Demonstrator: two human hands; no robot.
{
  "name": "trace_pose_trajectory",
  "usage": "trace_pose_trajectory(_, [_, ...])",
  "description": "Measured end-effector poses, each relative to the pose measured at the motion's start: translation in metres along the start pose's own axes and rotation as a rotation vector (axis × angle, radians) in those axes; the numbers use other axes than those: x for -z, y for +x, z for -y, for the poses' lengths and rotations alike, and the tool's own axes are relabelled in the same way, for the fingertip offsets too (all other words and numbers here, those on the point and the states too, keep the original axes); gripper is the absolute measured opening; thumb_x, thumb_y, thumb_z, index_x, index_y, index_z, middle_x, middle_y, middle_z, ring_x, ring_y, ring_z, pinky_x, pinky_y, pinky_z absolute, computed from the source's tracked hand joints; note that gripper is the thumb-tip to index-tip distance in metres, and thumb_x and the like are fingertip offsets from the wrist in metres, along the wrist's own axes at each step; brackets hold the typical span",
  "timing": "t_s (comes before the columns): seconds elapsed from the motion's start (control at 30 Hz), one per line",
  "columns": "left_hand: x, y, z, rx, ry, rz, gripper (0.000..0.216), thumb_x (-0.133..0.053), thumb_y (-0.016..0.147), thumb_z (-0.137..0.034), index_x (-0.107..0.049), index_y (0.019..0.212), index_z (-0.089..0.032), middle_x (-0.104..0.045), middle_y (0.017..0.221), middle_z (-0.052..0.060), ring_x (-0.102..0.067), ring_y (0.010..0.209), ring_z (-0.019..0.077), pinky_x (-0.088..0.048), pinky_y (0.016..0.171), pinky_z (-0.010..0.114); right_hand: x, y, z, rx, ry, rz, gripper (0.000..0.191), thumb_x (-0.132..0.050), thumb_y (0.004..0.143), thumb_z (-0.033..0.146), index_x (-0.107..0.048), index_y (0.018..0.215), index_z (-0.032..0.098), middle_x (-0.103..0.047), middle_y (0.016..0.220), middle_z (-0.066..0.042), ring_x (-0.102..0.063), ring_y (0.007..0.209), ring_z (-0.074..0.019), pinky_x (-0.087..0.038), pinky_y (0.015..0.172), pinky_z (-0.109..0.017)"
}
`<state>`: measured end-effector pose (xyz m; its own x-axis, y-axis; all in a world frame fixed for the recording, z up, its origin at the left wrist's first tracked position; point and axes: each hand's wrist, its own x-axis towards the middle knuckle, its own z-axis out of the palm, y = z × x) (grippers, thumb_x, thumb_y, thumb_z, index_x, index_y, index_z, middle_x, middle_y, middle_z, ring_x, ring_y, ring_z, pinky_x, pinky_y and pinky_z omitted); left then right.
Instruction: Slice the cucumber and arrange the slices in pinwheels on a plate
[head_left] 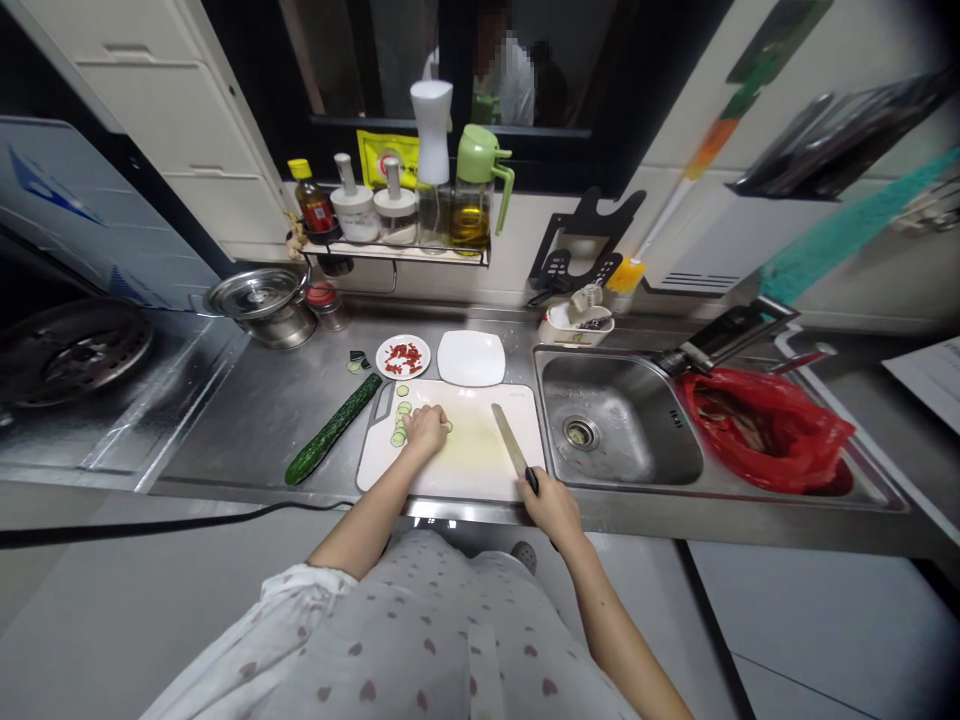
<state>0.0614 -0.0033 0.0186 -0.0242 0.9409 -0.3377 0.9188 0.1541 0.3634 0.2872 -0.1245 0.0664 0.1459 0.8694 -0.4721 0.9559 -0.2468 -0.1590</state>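
Observation:
On the white cutting board [487, 475], my left hand [426, 430] is closed over some cucumber slices, with a bit of pale green showing at its right side. More cucumber slices [398, 437] lie in a loose row just left of that hand. My right hand [553, 508] grips the black handle of a kitchen knife [510, 437]. Its blade points up and away over the right part of the board, apart from the slices. A whole cucumber [334, 430] rests on the steel counter left of the board.
Behind the board stand a plate of chopped red pieces [403, 357] and a white square plate [471, 358]. Cucumber end pieces [358, 361] lie nearby. The sink [622, 430] is at right, beside a red plastic bag [772, 430]. A lidded pot [266, 305] sits back left.

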Motion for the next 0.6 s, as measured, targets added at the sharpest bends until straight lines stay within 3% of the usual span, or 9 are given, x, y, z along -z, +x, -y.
trace_pose_trajectory(0.13, [-0.001, 0.000, -0.001, 0.008, 0.012, 0.006, 0.018, -0.056, 0.083, -0.025, -0.060, 0.101, -0.024, -0.067, 0.109, 0.007, -0.054, 0.110, 0.0270, -0.029, 0.094, 0.043, -0.002, 0.000, 0.000, 0.002, 0.008, -0.001, 0.034, -0.036, 0.098, 0.042, -0.057, 0.114, 0.020, -0.069, 0.105, -0.011, -0.064, 0.095, -0.0219, -0.035, 0.068, -0.026])
trace_pose_trajectory(0.33, [0.002, -0.002, -0.003, -0.005, 0.019, 0.009, 0.013, -0.058, 0.082, -0.026, -0.061, 0.094, -0.023, -0.066, 0.110, 0.007, -0.054, 0.109, 0.0270, -0.031, 0.093, 0.041, -0.003, 0.000, 0.000, -0.005, 0.020, -0.006, 0.035, -0.036, 0.098, 0.042, -0.057, 0.114, 0.020, -0.070, 0.103, -0.010, -0.064, 0.095, -0.0216, -0.034, 0.068, -0.026])
trace_pose_trajectory(0.6, [0.003, -0.022, 0.000, -0.018, -0.106, -0.030, 0.007, -0.054, 0.085, -0.027, -0.057, 0.090, -0.025, -0.070, 0.093, 0.002, -0.060, 0.097, 0.0227, -0.032, 0.090, 0.039, -0.002, -0.001, -0.001, -0.006, 0.014, 0.000, 0.034, -0.036, 0.098, 0.042, -0.057, 0.114, 0.020, -0.070, 0.102, -0.010, -0.064, 0.094, -0.0218, -0.034, 0.067, -0.026])
